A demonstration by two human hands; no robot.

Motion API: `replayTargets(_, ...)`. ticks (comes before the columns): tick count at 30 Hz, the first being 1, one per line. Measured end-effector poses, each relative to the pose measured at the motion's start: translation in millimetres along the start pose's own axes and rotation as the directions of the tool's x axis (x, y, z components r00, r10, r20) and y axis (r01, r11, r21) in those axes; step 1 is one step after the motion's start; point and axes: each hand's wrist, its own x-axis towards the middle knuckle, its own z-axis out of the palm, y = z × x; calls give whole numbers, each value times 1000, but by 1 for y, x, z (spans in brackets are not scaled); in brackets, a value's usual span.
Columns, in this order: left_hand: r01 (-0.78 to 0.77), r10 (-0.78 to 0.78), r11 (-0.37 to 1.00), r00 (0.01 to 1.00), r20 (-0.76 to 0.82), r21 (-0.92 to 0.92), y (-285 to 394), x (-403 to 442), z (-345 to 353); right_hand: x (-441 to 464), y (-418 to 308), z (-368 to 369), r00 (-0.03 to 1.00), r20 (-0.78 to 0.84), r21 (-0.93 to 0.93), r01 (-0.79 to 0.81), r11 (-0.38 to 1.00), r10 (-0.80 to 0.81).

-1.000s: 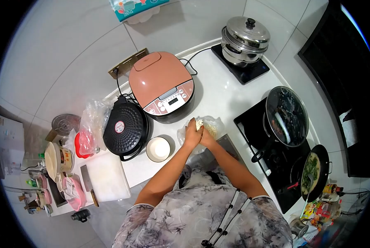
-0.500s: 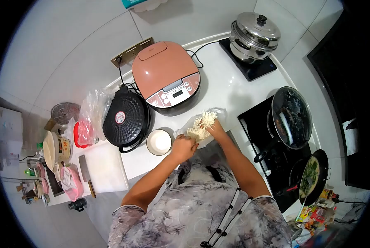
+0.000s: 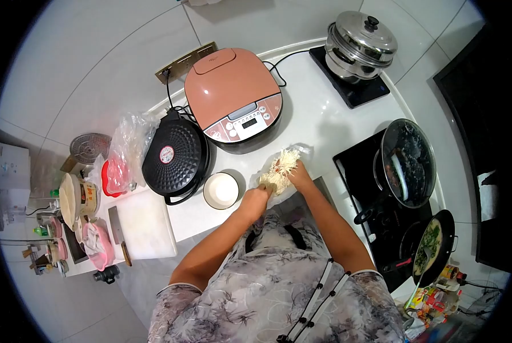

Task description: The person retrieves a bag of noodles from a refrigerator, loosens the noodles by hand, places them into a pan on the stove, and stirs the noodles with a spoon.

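A bundle of pale noodles [image 3: 279, 178] is spread between my two hands, just above the counter's front edge. My left hand [image 3: 257, 200] is closed around the lower left end of the bundle. On the right side, my right hand [image 3: 299, 176] grips the noodles, its fingertips partly hidden by the strands. A clear plastic bag [image 3: 305, 151] lies under and behind the noodles. Just left of my left hand stands a white bowl [image 3: 221, 191] with a dark rim.
Behind are a pink rice cooker [image 3: 233, 91] and a black electric griddle [image 3: 174, 157]. A cutting board [image 3: 147, 226] and knife [image 3: 118, 234] lie left. To the right are a lidded frying pan [image 3: 407, 163], a wok with greens [image 3: 430, 251] and a steel steamer pot [image 3: 361, 48].
The view has shifted slightly. Both hands stay on the noodles, and the bundle has moved a little and looks more bunched at its top.
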Motion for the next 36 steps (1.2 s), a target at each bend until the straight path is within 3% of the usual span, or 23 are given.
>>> replayTargets(2, 9, -9, 1000, 1000, -1, 23, 1, 8, 0, -2, -3, 1, 987, 16, -29, 161, 986, -161)
replayTargets(4, -94, 44, 987, 939, 341, 132, 3, 13, -1, -5, -10, 5, 992, -19, 21, 125, 992, -125)
replayTargets(8, -135, 55, 980, 893, 447, 150, -1, 14, 14, 1, -1, 2, 996, -9, 148, 91, 985, -90)
replayTargets(10, 76, -99, 993, 948, 303, 87, 2, 13, 13, 4, 8, 1, 994, -29, 124, 106, 987, -103)
replayTargets(11, 73, -97, 993, 948, 304, 89, 4, 14, 12, 4, 9, 2, 992, -46, 99, 118, 988, -114)
replayTargets(13, 174, -192, 967, 977, -87, -186, 12, 18, 10, 5, 11, 5, 992, -90, 36, 89, 995, -85)
replayTargets(15, 207, -231, 958, 967, -106, -201, 26, 25, 5, 4, 11, 7, 989, -135, -27, 56, 998, -59)
replayTargets(18, 254, -288, 944, 946, -151, -212, 30, 34, 17, 1, 12, 12, 991, -129, 134, 33, 991, -15)
replayTargets(20, 266, -304, 941, 936, -179, -206, 25, 38, 26, -1, 14, 15, 988, -135, 305, 116, 945, -77)
replayTargets(24, 267, -349, 906, 911, -222, -328, 18, 38, 25, -3, 7, 9, 978, -165, 245, 164, 955, -126)
replayTargets(30, 241, -400, 804, 896, -195, -544, 7, 35, 17, -3, 14, -8, 961, -17, 43, 275, 961, -274)
replayTargets(33, 240, -411, 732, 902, -133, -638, 1, 38, 11, -1, 28, -9, 987, 0, 57, 162, 985, -163)
replayTargets(36, 222, -399, 695, 910, -109, -684, -4, 43, 6, 0, 30, -11, 993, 93, 215, 51, 975, -72)
